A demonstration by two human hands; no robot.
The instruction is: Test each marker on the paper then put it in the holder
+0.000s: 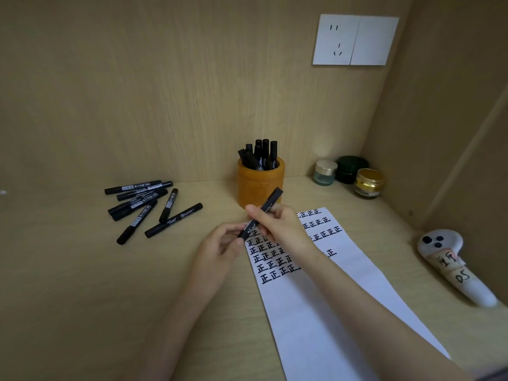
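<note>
Loose markers [168, 205] on worktop [82, 270]: seven, pile overlapping. Held marker [264, 210]: one. Holder [259, 185]: one; contents uncountable. Jars [325, 173]: three. Paper [316, 312]: one sheet.

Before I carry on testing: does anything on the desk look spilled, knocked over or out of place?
Nothing is spilled or damaged. The paper lies slanted on the desk, and the loose markers at left lie in a crossed heap, not in a row. The holder stands upright; its markers lean inside.
</note>
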